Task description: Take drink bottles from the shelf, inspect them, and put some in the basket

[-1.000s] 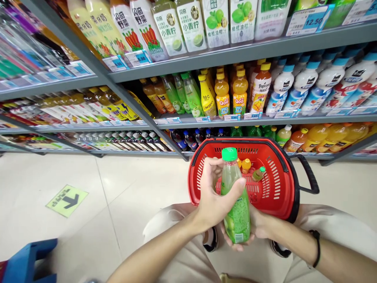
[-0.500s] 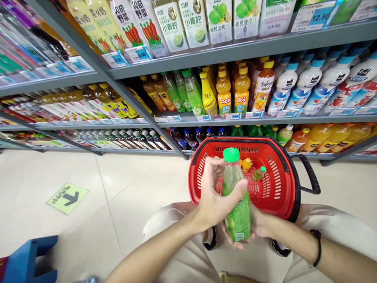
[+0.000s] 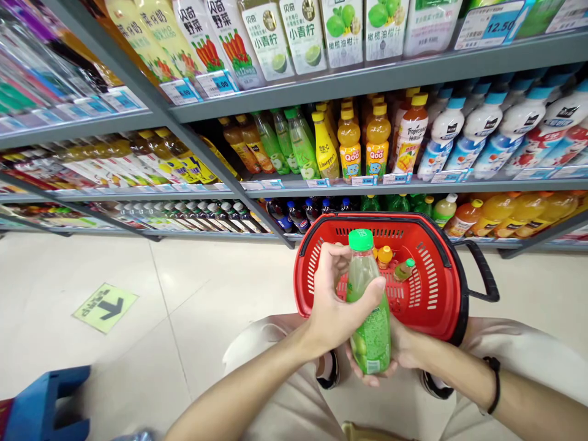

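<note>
A green drink bottle with a bright green cap stands nearly upright between my two hands, over the near side of the red shopping basket. My left hand wraps its upper part, thumb across the front and fingers bent behind the neck. From below, my right hand cups the bottle's lower end, its fingers partly hidden behind it. Inside the basket lie an orange-capped bottle and a small green-capped bottle.
A grey drinks shelf runs across the front, with rows of bottles and price tags. The basket's black handle sticks out right. On the floor at left are a yellow arrow sticker and a blue stool-like object.
</note>
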The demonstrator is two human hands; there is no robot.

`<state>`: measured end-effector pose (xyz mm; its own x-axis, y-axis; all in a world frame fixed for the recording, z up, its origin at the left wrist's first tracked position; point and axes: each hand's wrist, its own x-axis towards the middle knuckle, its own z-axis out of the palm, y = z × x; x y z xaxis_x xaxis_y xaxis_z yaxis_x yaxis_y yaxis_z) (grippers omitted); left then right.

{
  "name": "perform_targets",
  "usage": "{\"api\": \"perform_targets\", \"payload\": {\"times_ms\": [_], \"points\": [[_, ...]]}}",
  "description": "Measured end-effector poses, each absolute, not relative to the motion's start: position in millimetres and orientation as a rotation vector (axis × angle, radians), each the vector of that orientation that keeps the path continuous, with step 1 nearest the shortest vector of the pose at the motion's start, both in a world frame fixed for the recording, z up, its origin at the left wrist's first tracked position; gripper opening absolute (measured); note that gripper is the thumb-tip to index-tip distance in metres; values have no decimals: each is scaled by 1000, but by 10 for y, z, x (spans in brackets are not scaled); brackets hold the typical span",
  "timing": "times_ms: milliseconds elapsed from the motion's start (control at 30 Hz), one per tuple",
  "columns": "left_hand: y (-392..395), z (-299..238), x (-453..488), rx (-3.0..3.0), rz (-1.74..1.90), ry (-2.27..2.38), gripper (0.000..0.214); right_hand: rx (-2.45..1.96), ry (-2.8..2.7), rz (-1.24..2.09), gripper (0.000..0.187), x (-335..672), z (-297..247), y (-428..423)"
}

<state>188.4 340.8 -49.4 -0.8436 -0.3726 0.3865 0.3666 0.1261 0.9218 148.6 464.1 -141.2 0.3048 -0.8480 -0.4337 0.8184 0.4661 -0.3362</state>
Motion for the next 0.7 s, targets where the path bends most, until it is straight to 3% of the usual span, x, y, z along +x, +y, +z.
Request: {"api": "perform_targets", "payload": {"times_ms": [333,700], "points": [[3404,-478,1880,-22,-1766,-1874,38,-14,651,-1074,97,1475,-1333,4611],[3401,-489,1877,-4,-1751,-1884,37,-26,683,-1076,98,1472,-1304,4620]]}}
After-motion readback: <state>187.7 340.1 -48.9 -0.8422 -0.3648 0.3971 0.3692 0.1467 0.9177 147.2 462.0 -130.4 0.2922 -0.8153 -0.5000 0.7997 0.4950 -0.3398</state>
